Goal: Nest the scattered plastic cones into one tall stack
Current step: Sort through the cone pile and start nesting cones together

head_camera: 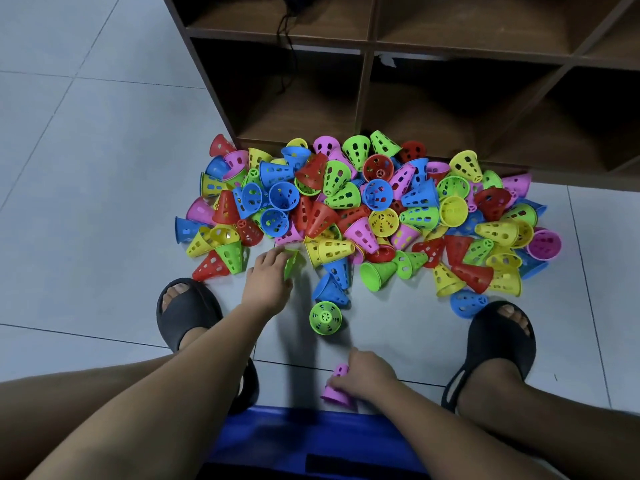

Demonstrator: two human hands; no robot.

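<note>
A big pile of perforated plastic cones [367, 209] in red, blue, green, yellow and pink lies on the tiled floor against a shelf unit. At the pile's near edge my left hand [268, 277] grips a green cone [291, 263]. Closer to me, my right hand [363, 375] holds a pink cone [337, 389] upright on the floor. A lone green cone [325, 317] lies between my hands with its open mouth facing up.
A dark wooden shelf unit [367, 81] with open compartments stands behind the pile. My feet in black sandals, left [187, 311] and right [498, 337], flank the working area. A blue stool [311, 441] is under me. A black cable [289, 46] hangs in one compartment.
</note>
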